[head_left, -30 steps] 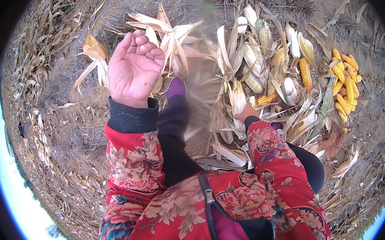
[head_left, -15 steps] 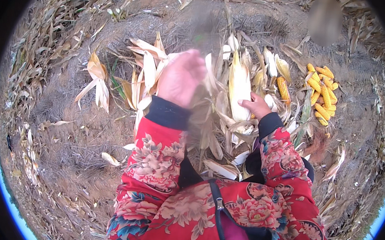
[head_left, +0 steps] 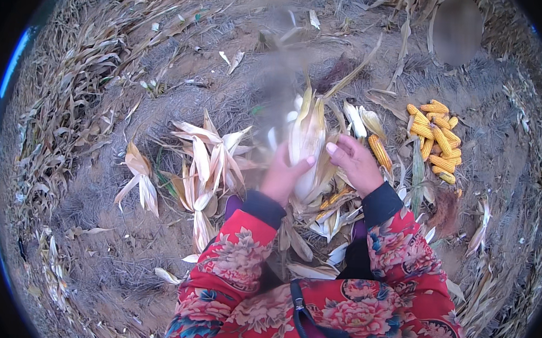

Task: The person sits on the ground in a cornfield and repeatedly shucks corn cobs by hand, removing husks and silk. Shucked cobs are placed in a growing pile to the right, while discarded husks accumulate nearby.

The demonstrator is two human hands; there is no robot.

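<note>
An ear of corn in pale husk [head_left: 305,149] is held upright in front of me. My left hand [head_left: 285,173] grips its left side, thumb across the husk. My right hand [head_left: 354,162] is at its right side, fingers curled on the loosened leaves. Around the ear lie more husks and unhusked ears, with a bare yellow cob [head_left: 379,153] just right of my right hand and another cob partly hidden below.
A pile of yellow cobs [head_left: 437,143] lies to the right. Loose pale husks [head_left: 206,158] are spread at the left on the soil [head_left: 89,250]. Dry stalks [head_left: 68,104] line the left side. A blurred streak and patch obscure the upper middle and right.
My left hand has come down from raised and palm-up to grip the ear's left side. My right hand has brought the ear up, then shifted to its right-side leaves. My view has shifted.
</note>
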